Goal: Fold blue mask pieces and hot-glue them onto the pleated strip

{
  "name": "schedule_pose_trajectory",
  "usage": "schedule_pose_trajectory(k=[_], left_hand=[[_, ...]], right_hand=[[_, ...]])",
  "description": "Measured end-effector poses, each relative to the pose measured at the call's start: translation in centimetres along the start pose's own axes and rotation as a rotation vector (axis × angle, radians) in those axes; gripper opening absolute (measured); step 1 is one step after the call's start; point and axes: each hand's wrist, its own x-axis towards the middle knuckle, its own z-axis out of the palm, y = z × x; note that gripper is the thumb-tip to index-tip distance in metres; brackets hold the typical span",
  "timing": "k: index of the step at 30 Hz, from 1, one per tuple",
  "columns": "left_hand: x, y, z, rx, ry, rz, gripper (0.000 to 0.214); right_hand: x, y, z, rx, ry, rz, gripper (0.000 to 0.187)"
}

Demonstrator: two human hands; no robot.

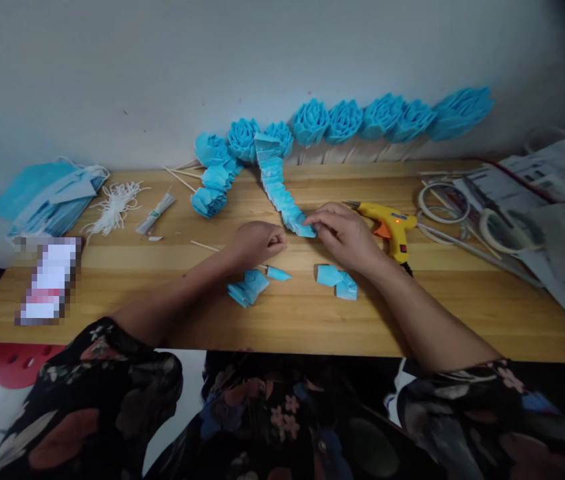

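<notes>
A curved row of overlapping blue folded petals [275,180] runs from the back roses toward me. At its near end, the thumb and fingers of my right hand [340,230] pinch a petal. To the left, my left hand [260,241] is curled closed above the table; whatever it may hold is hidden. Under that wrist passes a thin wooden stick [205,246], with a small rolled blue piece [278,273] at its near end. Loose blue petals [247,288] lie below my left hand, and two more folded petals [336,280] below my right.
Finished blue roses [345,121] line the wall. A yellow glue gun [387,223] lies right of my right hand, near tape rolls [443,202] and papers. At left are blue masks [52,193], white ear loops [117,207], a bundle of ties [156,212] and a phone [50,280].
</notes>
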Motion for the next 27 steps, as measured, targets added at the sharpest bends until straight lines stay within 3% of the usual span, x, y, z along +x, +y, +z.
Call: schedule_pose_trajectory(k=[4,8,10,14,17,21,24,27], left_hand=[[-0.8,-0.3,-2.0,-0.135,0.019,0.040,0.013],[-4.9,-0.8,-5.4,-0.123,0.121,0.052,0.022],[-7.7,-1.9,-7.1,-0.037,0.181,-0.015,0.027],[-13.3,-5.8,-9.2,0.120,0.290,-0.316,0.029],[-17.2,-9.3,-9.6,0.181,0.354,-0.506,0.028],[-20.7,-12.2,-9.1,0.256,0.360,-0.560,0.030],[-21.3,-12.8,-8.6,0.207,0.317,-0.525,0.034],[-20.2,-12.9,-8.3,0.226,0.343,-0.552,0.040]], right_hand=[[0.0,0.5,0.0,0.026,-0.003,0.012,0.030],[-0.1,0.8,0.1,0.067,-0.044,0.008,0.032],[-0.1,0.8,0.2,0.082,-0.064,-0.003,0.033],[-0.1,0.6,0.4,0.071,-0.055,-0.004,0.033],[-0.1,0.4,0.4,0.069,-0.047,-0.004,0.032],[0.0,0.4,0.1,0.066,-0.027,-0.019,0.031],[0.0,0.4,0.1,0.058,-0.016,-0.013,0.029],[0.0,0.3,0.0,0.065,-0.012,-0.018,0.028]])
